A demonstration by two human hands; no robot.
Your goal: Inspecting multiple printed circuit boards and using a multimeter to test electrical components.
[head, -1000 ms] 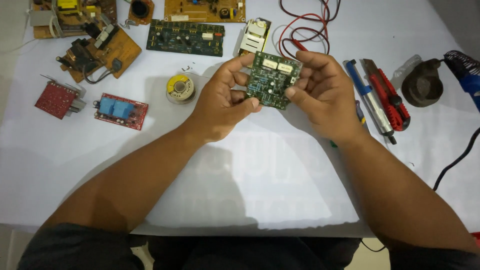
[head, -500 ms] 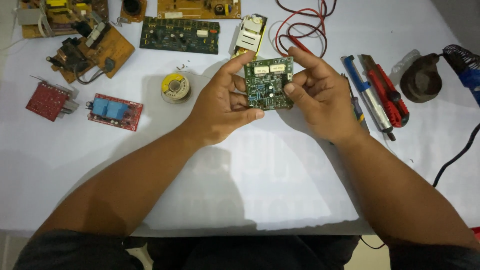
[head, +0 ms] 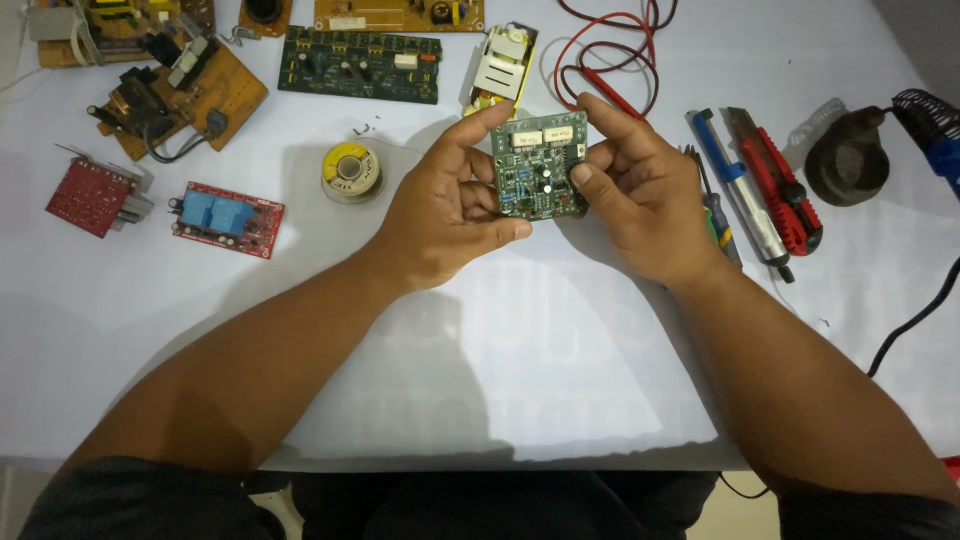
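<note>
while held — green circuit board point(head: 538, 166)

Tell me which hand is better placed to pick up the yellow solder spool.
Left, probably. The left hand is nearer the yellow solder spool; the right hand is beyond the small green circuit board both hold.
</note>
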